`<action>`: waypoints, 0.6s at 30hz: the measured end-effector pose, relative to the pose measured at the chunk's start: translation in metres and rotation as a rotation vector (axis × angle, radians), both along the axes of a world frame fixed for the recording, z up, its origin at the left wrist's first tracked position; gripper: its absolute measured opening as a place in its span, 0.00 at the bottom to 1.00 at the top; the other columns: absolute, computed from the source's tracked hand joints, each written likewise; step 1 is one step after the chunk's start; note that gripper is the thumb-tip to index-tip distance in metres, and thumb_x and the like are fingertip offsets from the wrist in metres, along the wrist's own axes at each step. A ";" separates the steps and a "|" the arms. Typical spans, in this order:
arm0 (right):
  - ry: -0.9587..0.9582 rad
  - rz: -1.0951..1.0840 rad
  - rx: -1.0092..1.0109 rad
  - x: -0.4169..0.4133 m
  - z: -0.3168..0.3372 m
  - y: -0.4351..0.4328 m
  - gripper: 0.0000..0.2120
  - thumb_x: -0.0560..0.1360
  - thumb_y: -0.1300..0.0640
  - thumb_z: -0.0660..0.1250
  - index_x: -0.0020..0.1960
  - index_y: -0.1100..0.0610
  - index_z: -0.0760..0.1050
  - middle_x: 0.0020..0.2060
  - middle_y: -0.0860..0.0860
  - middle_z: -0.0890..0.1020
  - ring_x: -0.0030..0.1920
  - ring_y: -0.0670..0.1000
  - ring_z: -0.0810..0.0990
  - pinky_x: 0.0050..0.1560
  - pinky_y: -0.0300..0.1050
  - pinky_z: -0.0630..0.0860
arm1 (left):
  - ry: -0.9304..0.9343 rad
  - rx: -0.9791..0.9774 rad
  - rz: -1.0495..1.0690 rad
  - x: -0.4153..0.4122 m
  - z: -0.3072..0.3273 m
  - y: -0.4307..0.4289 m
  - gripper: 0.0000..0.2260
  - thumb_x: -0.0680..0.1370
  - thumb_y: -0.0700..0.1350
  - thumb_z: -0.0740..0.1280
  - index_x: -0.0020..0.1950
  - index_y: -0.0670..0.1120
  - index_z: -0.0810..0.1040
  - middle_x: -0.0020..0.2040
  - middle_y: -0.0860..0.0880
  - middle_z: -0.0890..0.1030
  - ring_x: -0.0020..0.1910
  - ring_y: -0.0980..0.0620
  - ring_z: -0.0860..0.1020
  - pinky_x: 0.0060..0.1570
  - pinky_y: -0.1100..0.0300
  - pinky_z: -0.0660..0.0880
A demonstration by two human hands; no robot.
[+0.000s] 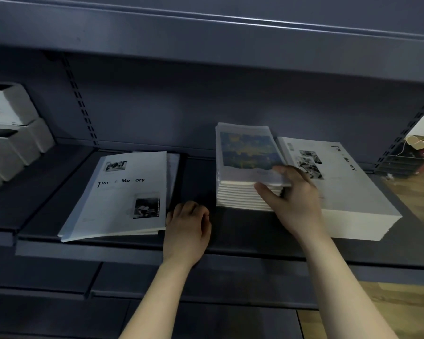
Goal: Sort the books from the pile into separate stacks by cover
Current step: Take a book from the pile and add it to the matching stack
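Observation:
A pile of books [240,194] stands mid-shelf, its top book [247,152] bearing a blue and yellow painted cover. My right hand [295,196] pinches that top book's near right corner, thumb against the pile's front edge, fingers on the cover. Right of the pile lies a thick white stack [348,192] with a "Time & Memory" cover. On the left lie a few thin white books [123,194] with the same title. My left hand [187,228] rests on the shelf beside their right edge, fingers curled, holding nothing.
The dark grey metal shelf [230,243] has a raised front lip and another shelf close overhead. White boxes [8,133] are stacked at the far left. Wooden floor and some clutter [421,148] show past the right upright.

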State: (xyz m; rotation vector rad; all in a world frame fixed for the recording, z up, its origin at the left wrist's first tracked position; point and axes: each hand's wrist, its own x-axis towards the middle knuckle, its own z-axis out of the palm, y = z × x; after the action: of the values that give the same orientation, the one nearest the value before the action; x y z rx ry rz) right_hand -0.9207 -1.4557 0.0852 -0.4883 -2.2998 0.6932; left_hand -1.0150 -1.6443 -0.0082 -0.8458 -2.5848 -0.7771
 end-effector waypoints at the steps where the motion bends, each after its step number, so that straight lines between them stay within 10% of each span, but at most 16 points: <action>1: 0.003 -0.001 -0.004 -0.002 -0.001 0.001 0.22 0.69 0.47 0.72 0.59 0.53 0.76 0.56 0.50 0.77 0.54 0.51 0.76 0.51 0.36 0.67 | -0.003 0.004 0.001 0.000 0.000 0.000 0.02 0.74 0.43 0.66 0.45 0.49 0.78 0.47 0.51 0.76 0.46 0.49 0.73 0.46 0.57 0.65; 18: -0.003 -0.040 -0.004 -0.032 0.003 0.010 0.23 0.70 0.47 0.72 0.61 0.56 0.76 0.58 0.52 0.78 0.57 0.51 0.76 0.49 0.32 0.65 | -0.027 -0.002 0.007 0.000 0.002 0.001 0.03 0.73 0.44 0.67 0.46 0.50 0.78 0.47 0.52 0.76 0.47 0.50 0.72 0.47 0.58 0.65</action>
State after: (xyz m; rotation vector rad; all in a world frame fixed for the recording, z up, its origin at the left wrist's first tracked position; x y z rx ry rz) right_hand -0.9527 -1.4454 0.0883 -0.5362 -2.2857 0.6781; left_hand -1.0154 -1.6429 -0.0060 -0.8313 -2.6110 -0.7898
